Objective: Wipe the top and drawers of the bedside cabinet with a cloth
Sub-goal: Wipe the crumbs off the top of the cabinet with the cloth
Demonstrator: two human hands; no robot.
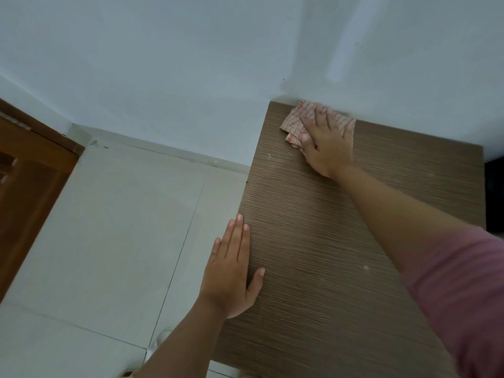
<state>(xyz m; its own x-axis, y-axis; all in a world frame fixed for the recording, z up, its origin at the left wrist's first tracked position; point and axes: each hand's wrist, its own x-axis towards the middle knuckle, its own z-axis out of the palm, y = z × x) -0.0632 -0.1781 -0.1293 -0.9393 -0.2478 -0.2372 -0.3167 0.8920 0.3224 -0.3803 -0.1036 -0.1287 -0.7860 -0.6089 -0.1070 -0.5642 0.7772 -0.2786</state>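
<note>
The cloth [305, 120] lies crumpled at the cabinet top's [341, 241] far corner by the wall [191, 64], upper right of frame, long axis running left-right. Right hand [326, 143] presses it flat, fingers spread. Left hand [231, 271], flat and empty, rests on the left edge. Specks remain on the surface; wiping looks early, drawers unseen.

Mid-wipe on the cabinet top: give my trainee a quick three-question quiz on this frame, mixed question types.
1. True or false: the left hand holds the cloth.
2. Where on the cabinet top is the cloth? A) far corner by the wall B) near edge C) on the floor
3. Fill in: the right hand presses ____ on the cloth.

Key: 1 false, it rests bare at the top's left edge; 2 A; 3 flat.
</note>
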